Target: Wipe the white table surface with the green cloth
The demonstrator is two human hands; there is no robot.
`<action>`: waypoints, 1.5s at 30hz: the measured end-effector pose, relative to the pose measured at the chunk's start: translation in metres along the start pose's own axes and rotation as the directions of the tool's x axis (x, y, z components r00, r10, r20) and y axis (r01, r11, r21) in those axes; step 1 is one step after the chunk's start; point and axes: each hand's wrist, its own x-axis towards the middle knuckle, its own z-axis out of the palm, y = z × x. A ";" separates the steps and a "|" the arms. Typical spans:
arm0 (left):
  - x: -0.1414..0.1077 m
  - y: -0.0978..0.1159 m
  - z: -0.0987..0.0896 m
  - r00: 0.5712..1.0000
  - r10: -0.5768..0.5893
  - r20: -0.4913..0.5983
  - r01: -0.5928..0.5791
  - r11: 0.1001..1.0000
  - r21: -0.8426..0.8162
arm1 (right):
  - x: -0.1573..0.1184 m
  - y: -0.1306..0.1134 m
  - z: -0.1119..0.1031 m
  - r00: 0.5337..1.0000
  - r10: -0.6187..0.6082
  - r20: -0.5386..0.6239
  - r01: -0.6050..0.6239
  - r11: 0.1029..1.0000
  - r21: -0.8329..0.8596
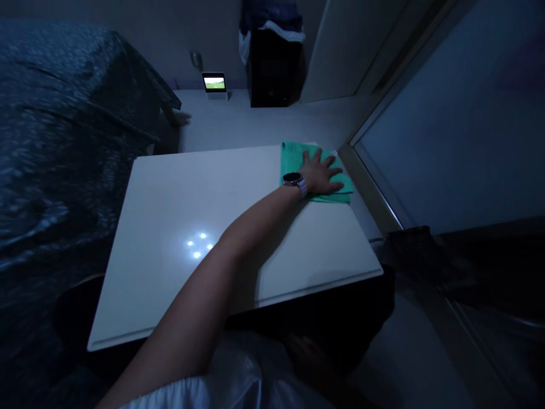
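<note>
While L hand (321, 173) is spread on green cloth (293, 162), R hand (303, 355) too dark to tell.

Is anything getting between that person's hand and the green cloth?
No, nothing visible does. The left hand lies spread directly on the green cloth, which rests at the far corner of the white tabletop.

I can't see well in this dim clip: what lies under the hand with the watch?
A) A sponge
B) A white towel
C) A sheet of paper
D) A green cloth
D. The hand lies spread on a green cloth, which sits on the white table.
</note>
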 end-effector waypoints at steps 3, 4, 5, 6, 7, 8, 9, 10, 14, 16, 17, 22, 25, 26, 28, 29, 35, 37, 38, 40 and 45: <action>-0.016 0.014 0.005 0.992 0.121 0.020 -0.121 0.993 0.006 | -0.001 0.000 0.001 1.000 -0.006 0.017 0.006 1.000 -0.005; -0.022 0.015 0.006 0.992 0.122 0.023 -0.122 0.993 0.006 | -0.002 0.000 0.002 1.000 -0.008 0.021 0.008 1.000 -0.007; -0.028 0.013 0.007 0.993 0.112 0.026 -0.112 0.994 0.006 | -0.001 0.000 0.003 1.000 -0.011 0.019 0.012 1.000 -0.009; -0.034 0.009 0.007 0.995 0.092 0.024 -0.092 0.996 0.005 | -0.001 0.000 0.004 1.000 -0.019 0.012 0.019 1.000 -0.010; -0.041 0.002 0.006 0.998 0.058 0.021 -0.058 0.998 0.006 | 0.000 0.001 0.005 1.000 -0.029 0.007 0.029 1.000 -0.011; -0.049 -0.008 0.005 1.000 0.010 0.014 -0.010 1.000 0.007 | 0.001 0.002 0.006 0.999 -0.039 0.003 0.039 0.999 -0.011; -0.058 -0.020 0.004 0.999 -0.048 0.001 0.048 0.999 0.009 | 0.002 0.004 0.006 0.999 -0.048 0.001 0.048 0.999 -0.009; -0.070 -0.034 0.002 0.994 -0.110 -0.012 0.111 0.994 0.010 | 0.004 0.005 0.006 0.998 -0.057 -0.001 0.057 0.998 -0.006; -0.139 -0.104 -0.010 0.932 -0.358 -0.050 0.359 0.933 0.011 | 0.010 0.009 0.001 0.998 -0.064 -0.019 0.064 0.998 0.007; -0.185 -0.138 -0.017 0.862 -0.502 -0.065 0.503 0.864 -0.008 | 0.012 0.010 -0.002 0.997 -0.078 -0.025 0.078 0.997 0.013; -0.210 -0.152 -0.020 0.826 -0.561 -0.061 0.561 0.828 -0.017 | 0.012 0.010 -0.002 0.996 -0.083 -0.032 0.084 0.996 0.018; -0.312 -0.183 -0.026 0.540 -0.830 -0.137 0.819 0.556 -0.138 | 0.012 0.009 -0.003 0.994 -0.103 -0.039 0.103 0.995 -0.001; -0.331 -0.176 -0.021 0.346 -0.928 -0.139 0.905 0.370 -0.212 | 0.012 0.010 -0.003 0.990 -0.143 -0.018 0.142 0.989 -0.026; -0.328 -0.170 -0.019 0.320 -0.936 -0.144 0.912 0.345 -0.221 | 0.012 0.011 -0.002 0.989 -0.146 -0.018 0.145 0.989 -0.029; -0.311 -0.154 -0.016 0.331 -0.929 -0.165 0.907 0.361 -0.216 | 0.011 0.012 -0.001 0.989 -0.146 -0.019 0.145 0.989 -0.041; -0.297 -0.144 -0.015 0.359 -0.918 -0.167 0.898 0.389 -0.207 | 0.011 0.012 0.000 0.989 -0.149 -0.024 0.148 0.988 -0.044; -0.172 -0.051 -0.003 0.642 -0.753 -0.145 0.738 0.658 -0.150 | 0.004 0.010 0.009 0.991 -0.127 -0.042 0.126 0.991 -0.046; -0.132 -0.013 0.004 0.760 -0.636 -0.133 0.623 0.772 -0.130 | 0.005 0.008 0.009 0.994 -0.105 -0.038 0.103 0.994 -0.043; -0.115 0.006 0.008 0.817 -0.565 -0.115 0.553 0.824 -0.126 | 0.006 0.007 0.009 0.995 -0.086 -0.043 0.084 0.996 -0.035; -0.089 0.040 0.016 0.901 -0.424 -0.092 0.412 0.902 -0.127 | 0.008 0.004 0.007 0.997 -0.039 -0.060 0.038 0.999 -0.019; -0.070 0.082 0.023 0.999 -0.038 -0.011 0.036 0.990 -0.134 | 0.012 0.004 0.003 0.999 -0.020 -0.046 0.019 1.000 -0.025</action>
